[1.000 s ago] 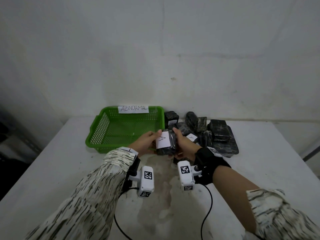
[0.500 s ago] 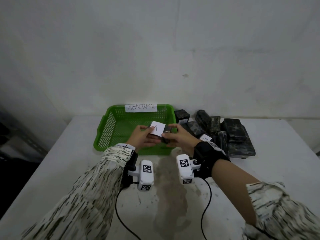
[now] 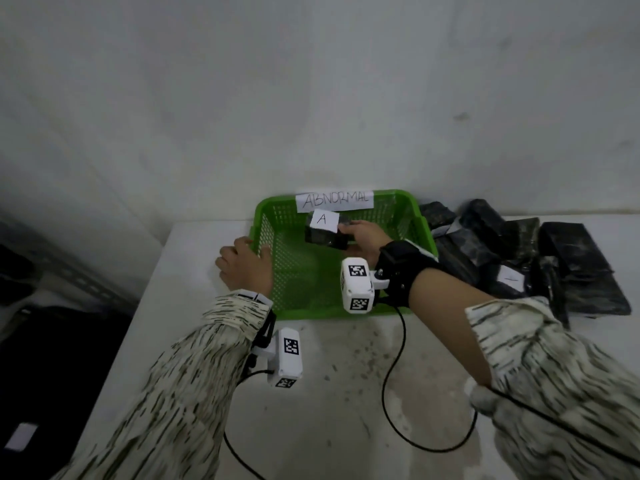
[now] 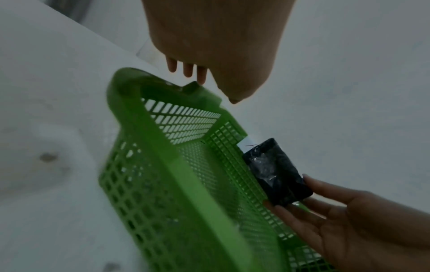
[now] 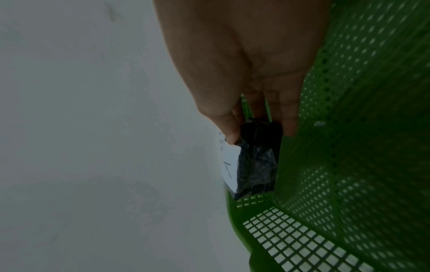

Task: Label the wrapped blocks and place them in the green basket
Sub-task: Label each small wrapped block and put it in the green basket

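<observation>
A green mesh basket [image 3: 408, 216] with an "ABNORMAL" tag [image 3: 334, 200] stands at the back of the white table. My right hand [image 3: 360, 233] grips a black wrapped block [image 3: 325, 237] bearing a white "A" label [image 3: 323, 219], held over the basket's inside near its far wall. The same block [image 4: 277, 174] shows in the left wrist view and the block [image 5: 258, 156] in the right wrist view, pinched between thumb and fingers. My left hand [image 3: 242, 263] rests on the basket's left rim [image 4: 163, 88], thumb inside, holding nothing.
A heap of several black wrapped blocks [image 3: 519, 251] lies right of the basket, one showing a white label [image 3: 510, 279]. The table's left edge [image 3: 152, 282] drops to a dark floor. Camera cables [image 3: 391, 393] trail over the stained tabletop in front.
The left hand has let go of the labelled block and gone to the basket's left rim. The right hand alone has carried the block forward over the basket.
</observation>
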Available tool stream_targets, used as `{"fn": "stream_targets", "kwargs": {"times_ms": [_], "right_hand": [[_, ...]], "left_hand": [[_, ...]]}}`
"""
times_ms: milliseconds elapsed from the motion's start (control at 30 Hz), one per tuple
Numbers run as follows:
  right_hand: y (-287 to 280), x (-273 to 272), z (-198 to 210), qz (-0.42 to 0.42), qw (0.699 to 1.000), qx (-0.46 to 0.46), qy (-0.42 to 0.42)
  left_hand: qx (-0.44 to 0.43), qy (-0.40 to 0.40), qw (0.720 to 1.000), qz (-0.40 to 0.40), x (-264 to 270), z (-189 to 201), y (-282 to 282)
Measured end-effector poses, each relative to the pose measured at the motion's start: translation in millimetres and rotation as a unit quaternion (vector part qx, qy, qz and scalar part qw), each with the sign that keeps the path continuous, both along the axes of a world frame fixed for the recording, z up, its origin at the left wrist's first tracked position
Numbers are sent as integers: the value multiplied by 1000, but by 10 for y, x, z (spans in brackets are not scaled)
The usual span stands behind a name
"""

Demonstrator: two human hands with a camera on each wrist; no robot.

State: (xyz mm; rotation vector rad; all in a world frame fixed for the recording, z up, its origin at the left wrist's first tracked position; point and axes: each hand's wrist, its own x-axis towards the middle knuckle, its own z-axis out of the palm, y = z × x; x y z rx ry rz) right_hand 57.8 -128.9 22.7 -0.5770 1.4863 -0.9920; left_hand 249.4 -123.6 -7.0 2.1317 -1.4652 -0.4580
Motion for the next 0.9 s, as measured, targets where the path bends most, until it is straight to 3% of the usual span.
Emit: {"fn": "stream_targets", "kwargs": {"times_ms": [167, 267, 367, 533, 700, 900], "right_hand": [[-415, 277, -199, -17, 998, 31, 54], [-565, 381, -263, -1, 995, 44, 95], [-650, 498, -336, 25, 991, 54, 120], [-716, 708, -405, 34, 992, 40, 114], [-770, 709, -382, -12, 994, 36, 106], [-761, 534, -280, 90, 989, 42, 111]], "left_hand": [[-4, 25, 999, -46, 271, -341, -130], [-12, 109, 987, -115, 360, -454, -167], [-12, 150, 981, -124, 368, -447, -159], [-3, 150, 980, -132, 356, -414, -136], [-1, 136, 982, -133, 330, -376, -167], [5, 108, 985, -135, 273, -354, -265]]}}
